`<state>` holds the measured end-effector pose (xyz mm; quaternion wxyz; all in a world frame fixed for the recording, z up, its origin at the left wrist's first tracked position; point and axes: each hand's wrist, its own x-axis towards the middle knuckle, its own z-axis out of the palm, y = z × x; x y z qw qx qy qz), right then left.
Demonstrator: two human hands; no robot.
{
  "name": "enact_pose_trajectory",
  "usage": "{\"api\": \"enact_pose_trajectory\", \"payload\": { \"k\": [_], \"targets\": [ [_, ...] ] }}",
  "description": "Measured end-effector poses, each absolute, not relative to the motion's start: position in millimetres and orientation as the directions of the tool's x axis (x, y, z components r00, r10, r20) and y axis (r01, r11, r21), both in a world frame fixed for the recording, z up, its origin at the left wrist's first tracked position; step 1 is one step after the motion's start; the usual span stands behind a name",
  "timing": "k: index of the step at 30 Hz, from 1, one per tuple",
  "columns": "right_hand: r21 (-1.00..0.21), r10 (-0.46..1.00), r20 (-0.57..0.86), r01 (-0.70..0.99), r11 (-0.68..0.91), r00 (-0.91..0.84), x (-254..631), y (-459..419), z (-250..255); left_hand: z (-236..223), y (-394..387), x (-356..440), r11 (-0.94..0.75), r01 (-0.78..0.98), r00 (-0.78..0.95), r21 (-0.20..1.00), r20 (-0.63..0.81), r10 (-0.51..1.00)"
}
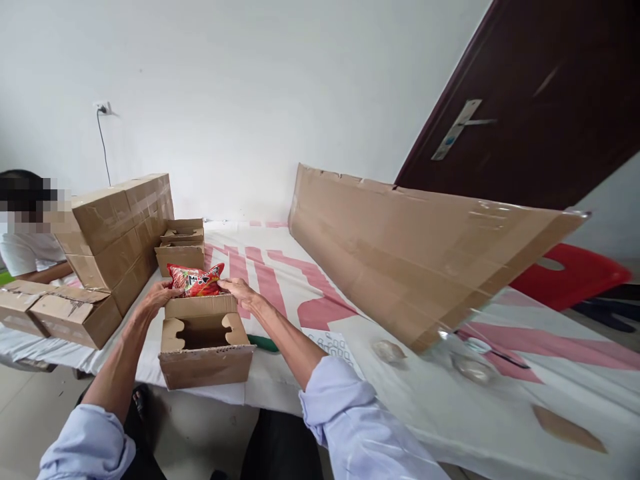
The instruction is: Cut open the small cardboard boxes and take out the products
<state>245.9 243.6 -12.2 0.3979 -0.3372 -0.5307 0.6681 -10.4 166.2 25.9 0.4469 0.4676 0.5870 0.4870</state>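
Note:
Between my two hands is a shiny red noodle packet (195,279) with dark lettering on a white patch. My left hand (164,293) pinches its left end and my right hand (237,289) grips its right end. The packet is at the far edge of an open cardboard box (207,367), which stands close in front of me. Cut-out flaps are visible at the mouth of this box, and its inside is dark. Beyond the packet stand smaller open boxes (181,253), partly hidden.
Stacked closed cartons (115,227) form a wall on the left, with low cartons (75,313) before it. A person (30,247) sits behind them. A long cardboard sheet (400,247) leans at right. Tape rolls (473,368) lie on the cloth-covered table (320,373), near a red chair (570,273).

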Motion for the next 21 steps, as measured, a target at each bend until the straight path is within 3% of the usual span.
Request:
{"api": "enact_pose_trajectory", "payload": {
  "k": [6, 13, 21],
  "targets": [
    [-0.966, 0.892, 0.055, -0.251, -0.067, -0.449, 252, 250, 27, 65, 160, -4, -0.072, 0.146, -0.199, 0.987, 0.100, 0.975],
    [-0.893, 0.827, 0.380, -0.398, 0.212, -0.414, 264, 240, 99, 131, 148, 9, -0.341, 0.103, -0.194, 0.934, 0.355, 0.915],
    [-0.816, 0.721, 0.558, -0.428, 0.388, -0.410, 279, 215, 142, 165, 122, 29, -0.582, 0.030, -0.158, 0.813, 0.578, 0.800]
  ]
}}
